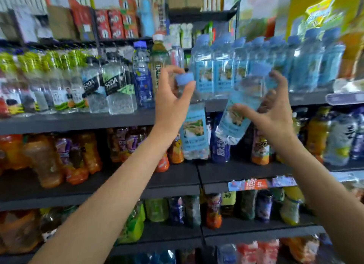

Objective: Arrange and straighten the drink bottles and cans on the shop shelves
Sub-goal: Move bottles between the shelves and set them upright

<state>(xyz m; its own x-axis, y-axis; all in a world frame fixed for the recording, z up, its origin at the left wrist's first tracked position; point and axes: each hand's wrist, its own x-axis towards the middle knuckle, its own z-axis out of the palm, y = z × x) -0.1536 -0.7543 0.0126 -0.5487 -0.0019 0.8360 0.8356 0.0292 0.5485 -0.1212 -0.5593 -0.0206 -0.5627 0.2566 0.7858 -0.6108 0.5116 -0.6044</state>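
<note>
Holding a blue-capped bottle [194, 129] by its neck, the left hand [173, 104] has fingers curled shut just under the cap, the bottle hanging upright before the shelf [78, 121] edge. The right hand [273, 113] grips a second bottle [239, 108], tilted left, fingers spread around its body. More like bottles [262, 64] stand behind.

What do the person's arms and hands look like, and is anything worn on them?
Both forearms are bare up to the picture's lower edge: no sleeve shows. The left hand and the right hand wear no gloves. No ring, watch or bracelet can be seen on the fingers or wrists, and no marking. The picture is somewhat blurred, so small details could be missed.
</note>
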